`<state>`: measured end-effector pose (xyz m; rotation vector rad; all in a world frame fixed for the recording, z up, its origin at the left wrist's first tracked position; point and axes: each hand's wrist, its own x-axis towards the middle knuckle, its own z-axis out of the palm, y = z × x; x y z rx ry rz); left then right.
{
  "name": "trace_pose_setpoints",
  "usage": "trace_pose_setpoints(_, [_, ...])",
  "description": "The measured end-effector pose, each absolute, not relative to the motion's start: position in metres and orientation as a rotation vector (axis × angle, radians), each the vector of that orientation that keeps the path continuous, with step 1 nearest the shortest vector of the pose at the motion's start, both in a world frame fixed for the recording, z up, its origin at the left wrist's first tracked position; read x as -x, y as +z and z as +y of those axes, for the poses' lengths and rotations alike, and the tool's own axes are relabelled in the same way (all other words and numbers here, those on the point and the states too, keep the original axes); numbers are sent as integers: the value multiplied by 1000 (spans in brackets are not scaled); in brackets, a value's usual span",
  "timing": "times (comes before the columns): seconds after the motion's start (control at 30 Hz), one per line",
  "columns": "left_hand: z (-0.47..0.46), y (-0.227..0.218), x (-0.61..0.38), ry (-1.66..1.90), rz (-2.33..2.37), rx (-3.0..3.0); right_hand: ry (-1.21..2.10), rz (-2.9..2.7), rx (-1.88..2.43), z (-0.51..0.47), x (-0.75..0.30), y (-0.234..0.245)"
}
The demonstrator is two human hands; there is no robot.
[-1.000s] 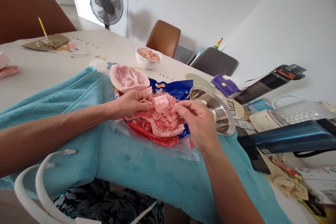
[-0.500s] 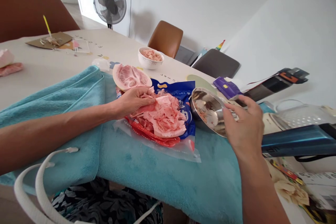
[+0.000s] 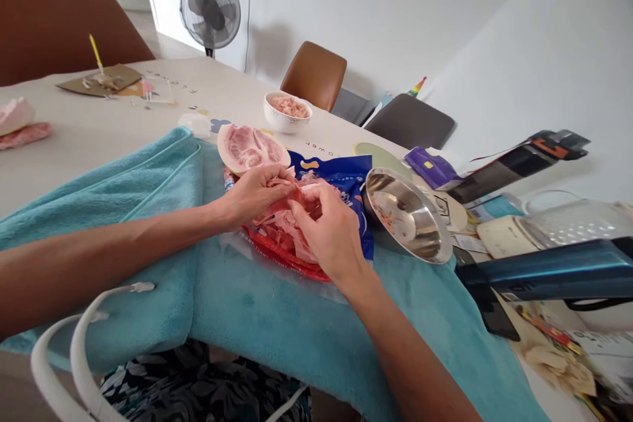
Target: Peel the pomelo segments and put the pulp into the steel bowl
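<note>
- Desk [image 3: 99,128], its near part draped with a teal towel [image 3: 277,326].
- Plastic bag [image 3: 333,170], bearing torn pomelo membrane [image 3: 289,232], apparently stripped already.
- Steel bowl [image 3: 429,231], just right of it, holding only a few scraps.
- Pomelo rind [image 3: 250,148], seemingly emptied.
- Left hand [image 3: 257,192] and right hand [image 3: 337,232], fingertips pinched on one piece.
- White bowl [image 3: 285,124], well filled with pulp.
- Pomelo piece [image 3: 299,187], above the membrane, apparently not fully peeled.

Left hand [image 3: 256,196] beside right hand [image 3: 332,232], fingers [image 3: 317,194] curled, forearms [image 3: 410,346] bare
</note>
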<state>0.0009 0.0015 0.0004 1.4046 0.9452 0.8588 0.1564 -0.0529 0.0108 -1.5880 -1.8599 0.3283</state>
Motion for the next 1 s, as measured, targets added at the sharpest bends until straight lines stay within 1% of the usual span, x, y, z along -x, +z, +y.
trace_pose_setpoints(0.1, [1, 1, -1, 879, 984, -1413, 320, -1813, 1530, -50, -156, 8])
trace_pose_setpoints(0.2, [1, 3, -1, 883, 1003, -1411, 400, -1762, 1491, -51, -157, 7])
trace_pose_setpoints(0.33, [0, 5, -3, 883, 1013, -1375, 574, -1628, 1493, -52, -160, 8])
trace_pose_setpoints(0.57, [-2, 8, -3, 849, 1015, -1306, 955, -1439, 1376, -50, -164, 9])
trace_pose_setpoints(0.67, [-1, 7, -3, 872, 1009, -1309, 1036, -1382, 1316, -51, -165, 10])
trace_pose_setpoints(0.77, [0, 6, -3, 869, 963, -1253, 926, -1364, 1300, -53, -170, 14])
trace_pose_setpoints(1.0, [2, 1, -1, 816, 865, -1164, 133, -1183, 1364, -50, -217, 32])
